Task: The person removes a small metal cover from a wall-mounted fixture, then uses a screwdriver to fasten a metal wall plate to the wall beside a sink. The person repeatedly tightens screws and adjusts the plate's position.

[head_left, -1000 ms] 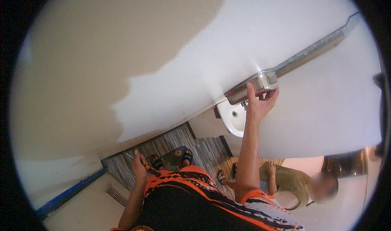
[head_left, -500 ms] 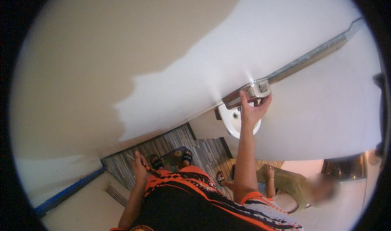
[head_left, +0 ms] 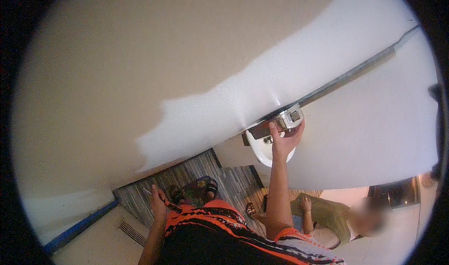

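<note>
Gripping shiny metal box [head_left: 283,118] at white wall [head_left: 224,110], above white sink [head_left: 260,155]: right hand [head_left: 286,142], thumb on front, fingers around right end. Box's long axis slants lower left to upper right, along wall. Mirror-bright, rounded corner, darker left part, squarish patch at right end. Left hand [head_left: 159,201] low, seemingly closed around slim rod [head_left: 147,190]; too small to identify.

Bright light is washing the wall [head_left: 304,68] above and right of the sink [head_left: 258,152]. Up-left of the sink, the same wall is showing dull brown; shadow or paint unclear. Pale glare is streaking just above the sink, by the shiny metal box [head_left: 286,119]. Lower right of the sink, blur is masking a person's head [head_left: 370,217]. Far out from the sink, lines are bowing, corners going black.
</note>
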### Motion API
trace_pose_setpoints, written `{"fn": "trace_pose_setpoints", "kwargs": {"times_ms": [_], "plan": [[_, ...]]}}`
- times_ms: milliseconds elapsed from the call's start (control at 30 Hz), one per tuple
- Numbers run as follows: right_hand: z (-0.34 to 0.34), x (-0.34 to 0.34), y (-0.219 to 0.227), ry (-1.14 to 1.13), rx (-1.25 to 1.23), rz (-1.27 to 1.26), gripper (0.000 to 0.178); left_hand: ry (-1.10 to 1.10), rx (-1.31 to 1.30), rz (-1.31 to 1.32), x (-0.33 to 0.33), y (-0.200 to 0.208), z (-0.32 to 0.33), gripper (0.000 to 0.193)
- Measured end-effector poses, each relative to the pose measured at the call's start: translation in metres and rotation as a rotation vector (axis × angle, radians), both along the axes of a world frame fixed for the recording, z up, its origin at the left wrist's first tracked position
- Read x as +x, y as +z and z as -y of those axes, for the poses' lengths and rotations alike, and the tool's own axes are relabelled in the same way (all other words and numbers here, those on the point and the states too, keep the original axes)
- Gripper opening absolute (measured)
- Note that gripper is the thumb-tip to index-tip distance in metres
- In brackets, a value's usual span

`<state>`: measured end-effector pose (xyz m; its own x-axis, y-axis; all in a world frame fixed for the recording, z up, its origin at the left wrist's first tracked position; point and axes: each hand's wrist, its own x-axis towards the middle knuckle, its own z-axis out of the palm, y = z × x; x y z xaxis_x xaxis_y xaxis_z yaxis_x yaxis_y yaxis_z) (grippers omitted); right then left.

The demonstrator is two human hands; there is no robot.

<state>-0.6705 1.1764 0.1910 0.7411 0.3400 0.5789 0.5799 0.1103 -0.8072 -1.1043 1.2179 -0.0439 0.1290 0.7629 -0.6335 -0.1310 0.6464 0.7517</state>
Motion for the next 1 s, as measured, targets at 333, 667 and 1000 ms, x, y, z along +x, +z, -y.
{"fn": "trace_pose_setpoints", "kwargs": {"times_ms": [333,667,1000], "plan": [[0.032,0.039,-0.02,0.138,0.167,-0.179,0.097,-0.009,0.075,0.054,0.006,0.001,-0.014,0.06],[0.032,0.042,-0.028,0.249,0.383,-0.329,0.096,-0.198,0.121,-0.133,0.0,-0.018,-0.016,0.062],[0.018,0.034,-0.018,0.136,0.267,-0.292,0.102,-0.203,0.281,-0.492,-0.052,-0.052,-0.015,0.064]]}}
